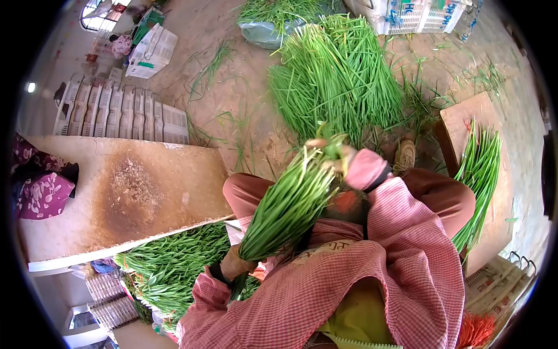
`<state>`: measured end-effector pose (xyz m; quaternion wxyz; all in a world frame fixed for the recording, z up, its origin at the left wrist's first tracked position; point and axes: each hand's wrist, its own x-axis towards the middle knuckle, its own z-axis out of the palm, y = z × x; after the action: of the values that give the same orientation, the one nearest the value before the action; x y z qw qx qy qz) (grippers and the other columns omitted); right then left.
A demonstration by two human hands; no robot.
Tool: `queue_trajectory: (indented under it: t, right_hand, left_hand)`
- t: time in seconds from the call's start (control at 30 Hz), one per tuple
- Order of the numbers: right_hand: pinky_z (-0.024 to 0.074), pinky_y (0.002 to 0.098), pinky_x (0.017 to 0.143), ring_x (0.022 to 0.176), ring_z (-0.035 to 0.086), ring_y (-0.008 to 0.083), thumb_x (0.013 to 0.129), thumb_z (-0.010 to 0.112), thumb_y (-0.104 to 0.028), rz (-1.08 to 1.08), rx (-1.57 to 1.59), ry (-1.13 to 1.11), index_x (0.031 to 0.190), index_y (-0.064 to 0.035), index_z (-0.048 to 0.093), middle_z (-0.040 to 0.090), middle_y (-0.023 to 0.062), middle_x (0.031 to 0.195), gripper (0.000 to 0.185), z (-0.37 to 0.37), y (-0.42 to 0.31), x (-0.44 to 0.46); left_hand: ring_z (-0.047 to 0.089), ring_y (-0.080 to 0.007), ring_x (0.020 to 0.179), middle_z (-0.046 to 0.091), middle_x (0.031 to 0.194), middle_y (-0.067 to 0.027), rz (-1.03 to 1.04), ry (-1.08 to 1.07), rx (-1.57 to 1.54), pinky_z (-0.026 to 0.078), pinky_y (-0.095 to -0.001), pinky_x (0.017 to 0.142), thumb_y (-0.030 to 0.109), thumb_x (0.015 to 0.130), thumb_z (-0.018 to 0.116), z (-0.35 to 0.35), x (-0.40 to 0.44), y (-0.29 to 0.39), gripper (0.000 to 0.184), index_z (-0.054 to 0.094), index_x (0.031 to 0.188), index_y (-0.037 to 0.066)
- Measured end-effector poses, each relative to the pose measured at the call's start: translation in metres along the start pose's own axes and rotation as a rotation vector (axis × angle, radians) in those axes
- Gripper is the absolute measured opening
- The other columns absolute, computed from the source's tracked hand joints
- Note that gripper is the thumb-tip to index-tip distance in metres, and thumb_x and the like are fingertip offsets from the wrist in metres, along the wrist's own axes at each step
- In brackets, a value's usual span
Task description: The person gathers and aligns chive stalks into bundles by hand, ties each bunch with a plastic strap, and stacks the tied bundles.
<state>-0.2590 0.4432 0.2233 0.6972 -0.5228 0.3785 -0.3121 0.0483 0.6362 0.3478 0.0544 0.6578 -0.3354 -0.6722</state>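
A thick bunch of garlic chives (290, 200) slants across my lap, pale stem ends up and green tips toward my body. My left hand (237, 264) is wrapped round its lower, leafy part. At the pale ends is my right hand (344, 160), slightly blurred, its fingers closed on a few loose yellowish-green chive leaves (332, 144). Beyond my knees a large heap of chives (334, 78) lies on the floor. On the wooden board (485, 221) at the right rests a bunch of chives (481, 180) with a red tie.
A stained tabletop (75, 227) stands at the left, with patterned purple cloth (46, 195) on it. Bundled chives (180, 264) are piled below its edge. White crates (125, 110) stand beyond it. Another white crate (415, 17) is at the back. Red ties (476, 330) hang at lower right.
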Motion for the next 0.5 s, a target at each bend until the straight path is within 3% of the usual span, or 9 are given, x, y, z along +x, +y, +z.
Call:
queue_trajectory:
  t: [0.07,0.1,0.17,0.23,0.27,0.3,0.37,0.47,0.5]
  right_hand:
    - [0.0473,0.03,0.071,0.089,0.053,0.0213,0.082,0.055,-0.023,0.066,0.026,0.18,0.111,-0.0086,0.051,0.054,0.0079,0.101,0.032,0.018,0.0,0.003]
    - [0.0453,0.0294,0.074,0.083,0.052,0.0204,0.087,0.047,-0.029,0.349,0.636,0.248,0.11,-0.0094,0.05,0.056,0.0057,0.09,0.03,0.014,0.012,0.015]
    - [0.0429,0.0281,0.06,0.065,0.048,0.0142,0.089,0.042,-0.028,0.248,1.295,0.564,0.102,-0.0082,0.051,0.05,0.0007,0.069,0.026,0.003,-0.003,0.009]
    - [0.0401,0.0256,0.05,0.055,0.044,0.0092,0.09,0.043,-0.024,-0.056,1.109,0.193,0.098,-0.0081,0.051,0.047,-0.0046,0.063,0.02,-0.027,0.012,-0.008]
    - [0.0409,0.0231,0.049,0.054,0.045,0.0077,0.089,0.044,-0.022,-0.142,1.111,0.062,0.097,-0.0085,0.051,0.048,-0.005,0.063,0.017,-0.036,-0.004,-0.02]
    - [0.0417,0.0207,0.047,0.053,0.046,0.0063,0.089,0.044,-0.02,-0.233,1.105,-0.069,0.096,-0.0089,0.051,0.048,-0.0054,0.063,0.014,-0.046,-0.022,-0.031]
    - [0.0417,0.0188,0.043,0.053,0.048,0.0062,0.087,0.047,-0.016,-0.433,1.104,-0.446,0.09,-0.011,0.053,0.051,0.0002,0.064,0.008,-0.081,0.004,-0.02]
    - [0.0487,0.0253,0.056,0.068,0.057,0.0126,0.086,0.049,-0.02,-0.406,1.176,-0.157,0.094,-0.0119,0.057,0.059,0.0076,0.083,0.014,-0.06,0.043,-0.05]
    - [0.0451,0.0269,0.068,0.08,0.055,0.015,0.084,0.053,-0.022,-0.031,0.506,0.011,0.1,-0.0127,0.056,0.058,0.0066,0.093,0.019,-0.042,0.033,-0.056]
  left_hand:
    - [0.054,-0.0104,0.063,0.063,0.083,-0.0058,0.069,0.077,-0.015,0.045,-0.0233,0.057,-0.006,0.065,0.056,-0.001,-0.002,-0.004,0.034,0.058,0.098,0.0]
    - [0.055,-0.0101,0.067,0.063,0.084,-0.0047,0.139,0.15,-0.031,0.046,-0.0233,0.06,-0.006,0.066,0.056,-0.001,-0.004,-0.008,0.034,0.057,0.1,0.0]
    - [0.057,-0.01,0.075,0.063,0.088,-0.0058,0.143,0.204,0.144,0.047,-0.0237,0.067,-0.005,0.066,0.056,-0.006,-0.01,0.004,0.043,0.054,0.109,0.0]
    - [0.057,-0.0082,0.072,0.064,0.085,-0.0054,0.448,0.466,0.519,0.047,-0.0223,0.062,-0.001,0.068,0.064,-0.014,-0.013,0.013,0.043,0.055,0.11,0.0]
    - [0.062,-0.0207,0.086,0.062,0.096,-0.0137,0.393,0.468,0.729,0.048,-0.0274,0.073,0.0,0.063,0.063,-0.025,-0.014,0.023,0.062,0.047,0.123,0.01]
    - [0.061,-0.0268,0.081,0.06,0.098,-0.0132,0.509,0.575,0.916,0.049,-0.0298,0.07,0.001,0.063,0.064,-0.027,-0.017,0.036,0.065,0.047,0.123,0.018]
    - [0.061,-0.0275,0.076,0.059,0.099,-0.011,0.405,0.648,1.227,0.049,-0.0324,0.066,0.002,0.062,0.064,-0.04,-0.019,0.059,0.069,0.046,0.124,0.023]
    - [0.06,-0.0287,0.072,0.059,0.098,-0.0109,0.65,0.721,1.422,0.049,-0.0355,0.062,0.003,0.061,0.065,-0.063,-0.01,0.079,0.071,0.044,0.125,0.026]
    - [0.06,-0.0287,0.072,0.059,0.098,-0.0109,0.666,0.725,1.426,0.049,-0.0355,0.062,0.003,0.061,0.065,-0.066,-0.01,0.084,0.071,0.044,0.125,0.026]
